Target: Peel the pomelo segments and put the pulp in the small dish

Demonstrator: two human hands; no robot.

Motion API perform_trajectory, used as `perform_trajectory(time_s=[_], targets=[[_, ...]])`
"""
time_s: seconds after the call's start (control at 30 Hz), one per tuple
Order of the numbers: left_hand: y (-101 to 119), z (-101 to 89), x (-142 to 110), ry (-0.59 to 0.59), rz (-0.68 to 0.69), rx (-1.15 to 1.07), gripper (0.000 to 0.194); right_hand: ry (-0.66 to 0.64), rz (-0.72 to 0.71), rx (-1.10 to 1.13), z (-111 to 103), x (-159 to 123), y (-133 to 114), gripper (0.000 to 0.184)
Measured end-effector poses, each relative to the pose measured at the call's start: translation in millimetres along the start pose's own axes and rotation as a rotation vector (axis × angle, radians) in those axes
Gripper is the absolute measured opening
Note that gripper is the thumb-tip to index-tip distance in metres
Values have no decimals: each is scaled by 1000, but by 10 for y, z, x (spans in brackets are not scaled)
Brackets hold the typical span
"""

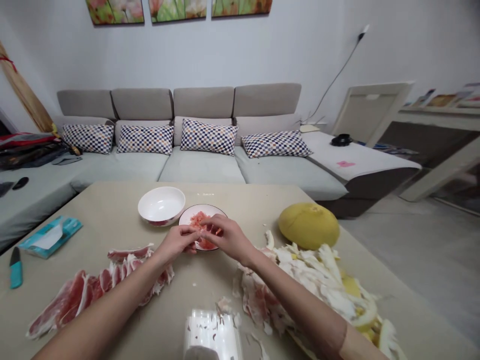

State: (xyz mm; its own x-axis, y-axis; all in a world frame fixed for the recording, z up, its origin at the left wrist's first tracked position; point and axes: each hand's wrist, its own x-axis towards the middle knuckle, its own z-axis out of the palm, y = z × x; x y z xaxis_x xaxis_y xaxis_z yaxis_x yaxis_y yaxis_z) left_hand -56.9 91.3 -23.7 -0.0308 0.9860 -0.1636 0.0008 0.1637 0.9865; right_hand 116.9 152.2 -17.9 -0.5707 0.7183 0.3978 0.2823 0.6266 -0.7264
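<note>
Left hand (176,243) and right hand (229,239) curl together above a small plate (186,218) of pink pomelo flesh (198,218).

Fingertips of both hands meet over the flesh, any grip on a shred hidden. A white bowl (161,204) sits at eleven o'clock, yellow pomelo rind (308,226) at two. Slippery fingers could drop shreds past the plate onto the worktop (240,200); a wide forearm could snag the pith heap (311,282) at four o'clock.

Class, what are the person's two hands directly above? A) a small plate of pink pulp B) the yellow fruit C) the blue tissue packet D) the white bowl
A. The left hand and right hand meet over the small plate holding pink pulp, with the white bowl beside it.
</note>
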Motion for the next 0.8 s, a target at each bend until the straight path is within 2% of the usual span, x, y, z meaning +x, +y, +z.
perform_trajectory(time_s=[0.1, 0.2, 0.27, 0.43, 0.5, 0.6, 0.7, 0.8], targets=[[45, 46, -18, -12, 9, 4, 34, -53, -95, -40, -6, -61, -82, 17], [64, 56, -26, -27, 4, 11, 35, -54, -49, -57, -29, -34, -83, 11], [44, 52, -39, -35, -14, 18, 37, -25, 11, -74, -56, 26, -33, 13], [-175, 158, -182, -80, -84, 31, 36, 48, 200, -203, -136, 296, 327, 20], [-313, 259, -284, -111, -121, 34, 35, 0, 257, -257, -159, 402, 511, 17], [-504, 417, -451, -134, -139, 35, 32, -72, 318, -315, -183, 500, 687, 25], [-633, 559, -590, -131, -118, 56, 25, -26, 324, -367, -221, 515, 664, 29], [-685, 741, -652, -107, -59, 117, 17, 72, 277, -392, -308, 455, 477, 17]])
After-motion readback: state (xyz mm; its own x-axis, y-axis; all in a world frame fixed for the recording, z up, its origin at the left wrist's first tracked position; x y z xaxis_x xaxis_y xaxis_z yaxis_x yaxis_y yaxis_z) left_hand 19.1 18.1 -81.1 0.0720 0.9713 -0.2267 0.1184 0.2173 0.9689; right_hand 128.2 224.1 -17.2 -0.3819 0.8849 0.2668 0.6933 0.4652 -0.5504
